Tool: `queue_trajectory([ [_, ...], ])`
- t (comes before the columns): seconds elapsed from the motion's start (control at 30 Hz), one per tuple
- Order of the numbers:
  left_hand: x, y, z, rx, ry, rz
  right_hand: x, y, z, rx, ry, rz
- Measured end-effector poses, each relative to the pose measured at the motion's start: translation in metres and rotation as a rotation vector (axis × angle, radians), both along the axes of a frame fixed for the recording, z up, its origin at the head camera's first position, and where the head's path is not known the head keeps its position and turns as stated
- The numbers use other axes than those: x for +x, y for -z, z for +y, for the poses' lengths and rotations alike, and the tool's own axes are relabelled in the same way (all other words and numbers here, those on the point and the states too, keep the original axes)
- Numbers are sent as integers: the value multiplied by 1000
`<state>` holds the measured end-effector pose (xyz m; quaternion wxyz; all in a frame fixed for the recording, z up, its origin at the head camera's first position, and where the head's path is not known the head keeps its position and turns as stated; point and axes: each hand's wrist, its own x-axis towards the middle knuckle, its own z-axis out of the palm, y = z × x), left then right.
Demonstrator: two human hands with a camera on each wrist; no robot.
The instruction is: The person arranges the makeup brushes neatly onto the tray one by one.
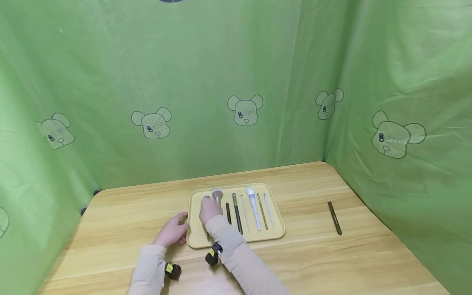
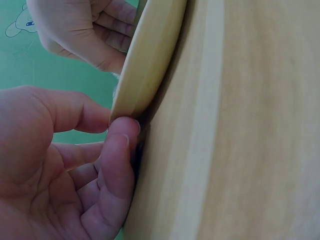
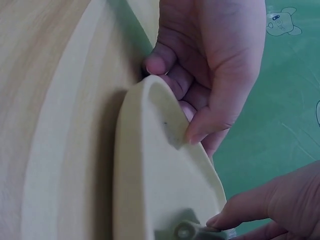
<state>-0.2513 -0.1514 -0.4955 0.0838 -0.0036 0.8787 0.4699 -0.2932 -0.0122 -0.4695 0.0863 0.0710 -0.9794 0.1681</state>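
Note:
A shallow cream tray lies on the wooden table. My left hand pinches its left rim; in the left wrist view the thumb and fingers meet at the edge. Inside the tray's left part, my right hand holds a makeup brush, mostly covered by the hand. The round handle end of that brush shows in the right wrist view, near the tray floor. Just right of the hand lies a fluffy brush, its handle hidden.
Rightward in the tray lie a short dark stick, a black-handled brush, a white-and-blue brush and several slim tools. A dark pen-like stick lies apart on the table. Green curtains stand behind and beside it.

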Motion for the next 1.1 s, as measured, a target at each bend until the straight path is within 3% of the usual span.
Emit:
queue_trajectory([
  [0.73, -1, 0, 1, 3, -8, -17, 2, 2, -2, 58, -26, 47],
  [1.1, -2, 2, 0, 7, -9, -21, 1, 2, -2, 53, -17, 29],
])
